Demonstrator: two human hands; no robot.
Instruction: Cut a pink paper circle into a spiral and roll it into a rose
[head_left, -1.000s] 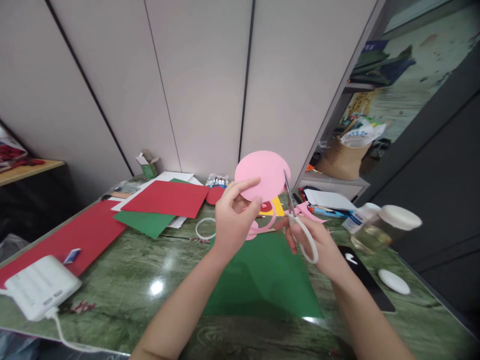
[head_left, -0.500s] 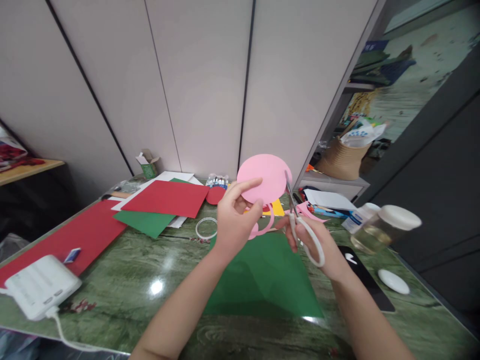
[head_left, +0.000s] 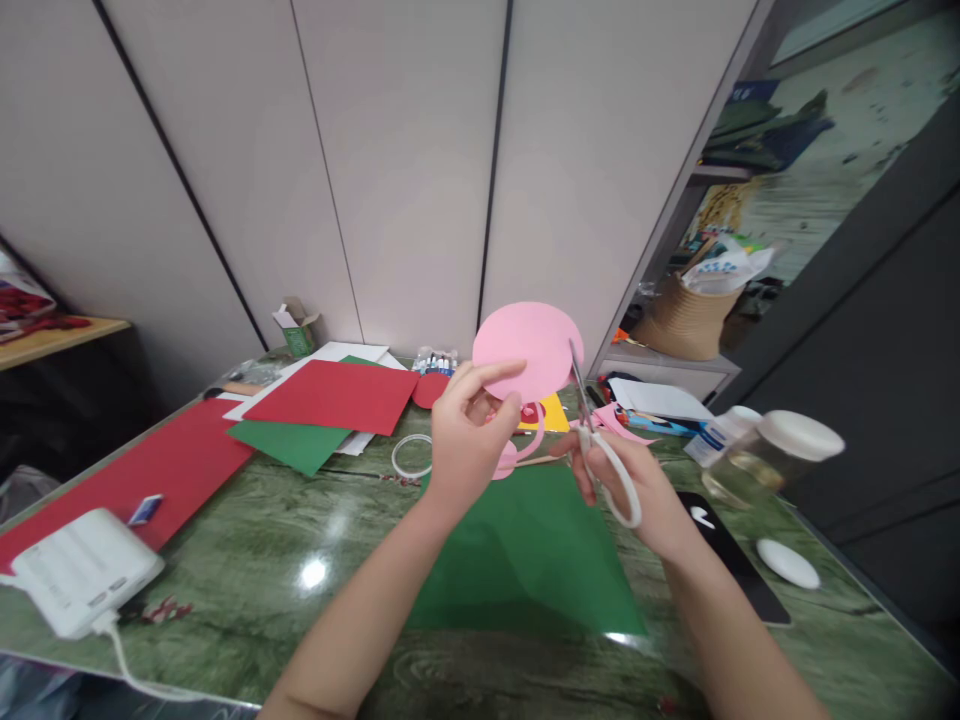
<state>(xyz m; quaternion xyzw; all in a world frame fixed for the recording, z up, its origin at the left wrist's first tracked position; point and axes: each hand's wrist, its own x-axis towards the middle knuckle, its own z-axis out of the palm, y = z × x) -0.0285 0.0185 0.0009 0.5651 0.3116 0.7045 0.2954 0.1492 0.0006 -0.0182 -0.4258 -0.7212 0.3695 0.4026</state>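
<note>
A round piece of pink paper (head_left: pixel 529 335) is held up above the table, pinched by its lower left part in my left hand (head_left: pixel 472 425). My right hand (head_left: pixel 630 475) is wrapped round the white handles of a pair of scissors (head_left: pixel 615 480). The blades point up and lie at the right edge of the pink paper. A narrow curved pink strip shows below the paper, beside my left hand. Under both hands a green sheet (head_left: pixel 532 560) lies flat on the table.
Red sheets (head_left: pixel 330 395) and a white power bank (head_left: pixel 86 570) with a cable lie at left. A roll of tape (head_left: pixel 412 456) sits left of my hand. At right are a lidded jar (head_left: pixel 772 460), a black phone (head_left: pixel 731 555) and pink scraps (head_left: pixel 622 425).
The pink paper has shifted slightly up and left with my left hand. The scissors' handles have turned slightly, moving left and up. Both hands keep their hold.
</note>
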